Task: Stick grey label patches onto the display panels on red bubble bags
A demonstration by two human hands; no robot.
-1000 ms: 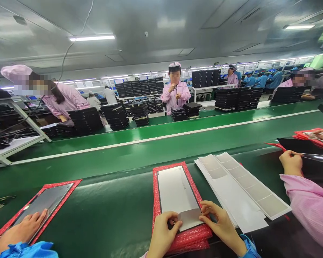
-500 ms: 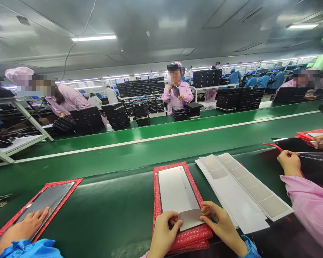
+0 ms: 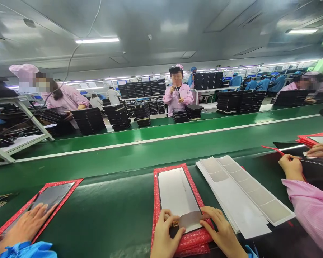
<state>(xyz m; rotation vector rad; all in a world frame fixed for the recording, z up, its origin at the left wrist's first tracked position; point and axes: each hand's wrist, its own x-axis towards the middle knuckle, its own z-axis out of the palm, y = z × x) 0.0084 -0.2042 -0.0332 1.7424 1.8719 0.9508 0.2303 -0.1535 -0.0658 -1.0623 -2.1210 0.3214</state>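
Note:
A grey rectangular sticker (image 3: 190, 219) spans the lower end of a silver-backed flat screen panel (image 3: 174, 190), bowed upward a little in its middle. Pinched at its left edge is my left hand (image 3: 165, 229), thumb and fingers closed. At the opposite edge my right hand (image 3: 222, 227) holds it the same way. Under the panel lies red bubble wrap (image 3: 188, 245), which shows along the panel's sides and lower end. Whether the sticker touches the panel along its whole length I cannot tell.
Right of the panel lie white backing sheets (image 3: 242, 200) with rows of grey stickers (image 3: 253, 184). A co-worker's hand (image 3: 29, 222) rests on another panel at left. A pink-sleeved person (image 3: 307, 200) works at right. Beyond runs a green conveyor belt (image 3: 140, 152).
The sticker between my hands has gone from nearly flat to bowed, and my left fingers have shifted slightly. At left, the co-worker's hand has spread across the other panel.

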